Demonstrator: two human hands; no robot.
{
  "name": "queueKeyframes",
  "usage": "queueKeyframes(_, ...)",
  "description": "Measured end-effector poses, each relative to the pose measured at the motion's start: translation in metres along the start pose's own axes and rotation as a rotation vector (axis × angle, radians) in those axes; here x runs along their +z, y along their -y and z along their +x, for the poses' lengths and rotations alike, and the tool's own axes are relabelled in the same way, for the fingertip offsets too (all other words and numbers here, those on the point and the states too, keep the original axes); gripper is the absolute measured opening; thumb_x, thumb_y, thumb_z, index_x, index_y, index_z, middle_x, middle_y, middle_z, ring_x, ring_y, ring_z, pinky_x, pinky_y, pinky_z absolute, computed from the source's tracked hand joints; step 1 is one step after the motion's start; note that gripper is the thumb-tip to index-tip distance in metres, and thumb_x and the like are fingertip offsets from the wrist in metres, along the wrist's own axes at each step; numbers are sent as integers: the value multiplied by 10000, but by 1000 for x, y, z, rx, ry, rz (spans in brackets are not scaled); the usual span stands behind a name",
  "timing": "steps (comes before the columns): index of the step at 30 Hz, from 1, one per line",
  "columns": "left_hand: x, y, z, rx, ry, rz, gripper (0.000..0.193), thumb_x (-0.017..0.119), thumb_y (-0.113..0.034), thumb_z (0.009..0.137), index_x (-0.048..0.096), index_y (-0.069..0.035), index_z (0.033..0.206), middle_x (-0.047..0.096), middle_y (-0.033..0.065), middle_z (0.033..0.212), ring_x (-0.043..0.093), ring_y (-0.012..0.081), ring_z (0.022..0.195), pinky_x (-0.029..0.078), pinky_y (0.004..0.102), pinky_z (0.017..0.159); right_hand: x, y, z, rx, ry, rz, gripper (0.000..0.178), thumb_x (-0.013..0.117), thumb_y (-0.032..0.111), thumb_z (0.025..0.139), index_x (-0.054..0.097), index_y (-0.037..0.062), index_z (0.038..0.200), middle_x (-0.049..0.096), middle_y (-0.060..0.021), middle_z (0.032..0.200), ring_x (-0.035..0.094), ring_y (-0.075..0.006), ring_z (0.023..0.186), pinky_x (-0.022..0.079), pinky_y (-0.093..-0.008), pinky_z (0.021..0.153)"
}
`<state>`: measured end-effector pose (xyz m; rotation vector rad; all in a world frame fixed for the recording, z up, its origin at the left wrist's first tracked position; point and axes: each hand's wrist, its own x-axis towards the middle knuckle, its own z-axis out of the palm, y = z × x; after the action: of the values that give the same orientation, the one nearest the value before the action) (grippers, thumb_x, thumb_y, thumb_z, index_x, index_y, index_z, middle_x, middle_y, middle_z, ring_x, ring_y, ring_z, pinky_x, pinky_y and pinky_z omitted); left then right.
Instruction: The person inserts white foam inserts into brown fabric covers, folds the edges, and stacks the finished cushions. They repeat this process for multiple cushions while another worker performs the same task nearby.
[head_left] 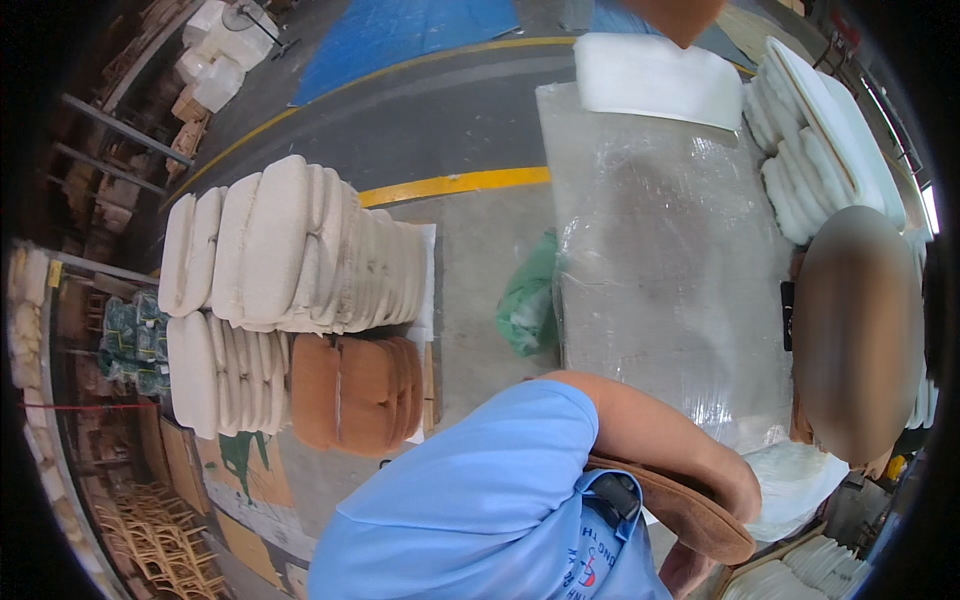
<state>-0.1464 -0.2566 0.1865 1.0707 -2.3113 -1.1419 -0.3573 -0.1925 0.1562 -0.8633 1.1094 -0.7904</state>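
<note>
A brown padded cushion (712, 532) with a rounded end is tucked against my blue shirt, under my left forearm. My left hand (738, 494) wraps the far side of this cushion, its fingertips mostly hidden. Below the cushion, at the lower edge, my right hand (686, 572) presses against its underside and is partly cut off. Just beyond stands a wide table (670, 270) covered in clear plastic film. A white foam pad (660, 80) lies at its far end.
Stacked cream cushions (330, 245) and brown cushions (355, 395) stand at left. A green bag (530, 300) lies on the floor by the table. White pads (815, 150) are piled at far right, near another person (860, 340). A brown piece (680, 15) shows at the top edge.
</note>
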Motion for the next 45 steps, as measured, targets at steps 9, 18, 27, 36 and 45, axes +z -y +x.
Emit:
queueKeyframes(9,10,2,19,-69,-13,-102,327,753,-328,801,818,-60,976,781,196,979,741,378,926,577,491,796,4,0,6,14,16,-6,569,682,186,1000,463,45,1506,613,-158,1412,629,-281,1267,552,-450,1043)
queueKeyframes(18,12,0,24,-161,-41,-127,292,743,-306,791,821,-72,947,782,190,960,741,384,899,572,505,770,4,-6,9,24,30,24,580,686,195,1000,460,45,1513,605,-160,1429,618,-285,1290,540,-456,1065)
queueKeyframes(27,18,1,32,-261,-74,-141,258,733,-283,781,823,-83,918,784,183,941,742,391,871,568,519,745,-9,-16,1,44,18,78,591,690,205,1000,457,46,1519,598,-162,1446,606,-288,1313,528,-462,1088)
queueKeyframes(36,23,0,33,-384,-107,-137,227,723,-260,771,826,-95,889,785,176,922,742,397,844,564,533,719,-17,-21,-2,64,-9,126,602,695,215,999,454,46,1525,590,-164,1462,594,-291,1336,516,-468,1110)
queueKeyframes(45,23,17,37,-304,-99,-200,218,723,-258,764,825,-101,876,783,178,912,741,403,832,563,536,711,-15,-22,-6,64,-32,164,596,704,227,1007,454,51,1519,596,-164,1456,603,-286,1333,514,-465,1121)
